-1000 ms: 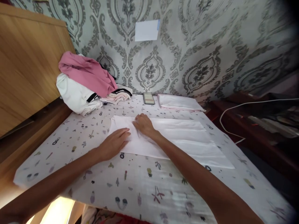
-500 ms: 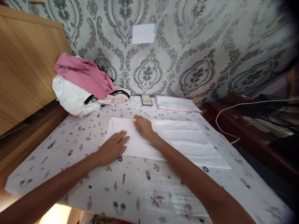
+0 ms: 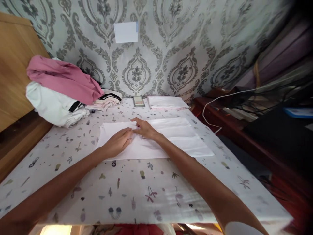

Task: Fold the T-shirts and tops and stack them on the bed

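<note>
A white folded cloth lies flat in a long strip across the printed table cover, with creases along its right half. My left hand rests palm down on its left part, fingers extended and close together. Just beside it, fingertips almost meeting, is my right hand, also lying on the cloth with the index finger and thumb apart. Neither hand grips the cloth visibly. Behind it lies another folded white cloth with a pinkish edge, near a small blurred box-like item.
A heap of clothes with a pink garment and a white garment sits at the back left, against a wooden cabinet. At right stands a dark red surface with a white cable. Patterned wall covering rises behind.
My left hand has slid right towards my right hand, and the two now nearly touch. The whole view has turned to the right. The cloth still lies flat.
</note>
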A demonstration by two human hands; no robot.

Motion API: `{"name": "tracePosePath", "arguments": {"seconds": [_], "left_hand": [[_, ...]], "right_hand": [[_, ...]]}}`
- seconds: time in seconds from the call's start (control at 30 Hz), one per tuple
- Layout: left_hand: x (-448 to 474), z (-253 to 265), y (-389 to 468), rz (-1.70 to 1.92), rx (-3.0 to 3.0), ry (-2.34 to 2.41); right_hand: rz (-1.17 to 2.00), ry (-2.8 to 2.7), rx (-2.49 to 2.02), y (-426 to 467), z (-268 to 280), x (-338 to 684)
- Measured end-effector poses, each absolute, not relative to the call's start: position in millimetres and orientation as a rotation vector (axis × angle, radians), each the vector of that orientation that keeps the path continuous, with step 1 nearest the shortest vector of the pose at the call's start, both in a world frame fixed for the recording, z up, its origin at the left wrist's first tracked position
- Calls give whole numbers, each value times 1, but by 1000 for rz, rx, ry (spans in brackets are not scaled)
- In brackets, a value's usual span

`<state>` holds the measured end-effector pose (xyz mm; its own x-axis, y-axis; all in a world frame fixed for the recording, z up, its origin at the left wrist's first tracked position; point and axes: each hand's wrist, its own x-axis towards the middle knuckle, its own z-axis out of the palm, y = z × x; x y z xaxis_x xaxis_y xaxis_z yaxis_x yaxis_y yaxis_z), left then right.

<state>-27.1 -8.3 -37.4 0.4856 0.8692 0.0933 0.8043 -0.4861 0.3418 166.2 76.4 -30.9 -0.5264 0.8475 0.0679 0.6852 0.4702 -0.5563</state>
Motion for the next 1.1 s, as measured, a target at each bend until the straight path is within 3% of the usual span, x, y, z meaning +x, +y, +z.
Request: {"name": "tracePosePath", "arguments": {"seconds": [0.23, 0.5, 0.9, 1.1], "left_hand": [[-19, -61, 0, 205, 2573, 1512], [-20, -59, 3, 166, 2602, 1573], [-27, -73, 10, 184, 2708, 1567], [-23, -68, 8, 162, 2667, 1578]], "right_hand": [[208, -2294, -1523, 69, -34, 174], [196, -2486, -1171, 28, -45, 212], [105, -2335, -1676, 36, -72, 388], [76, -2210, -1837, 41, -76, 418]]}}
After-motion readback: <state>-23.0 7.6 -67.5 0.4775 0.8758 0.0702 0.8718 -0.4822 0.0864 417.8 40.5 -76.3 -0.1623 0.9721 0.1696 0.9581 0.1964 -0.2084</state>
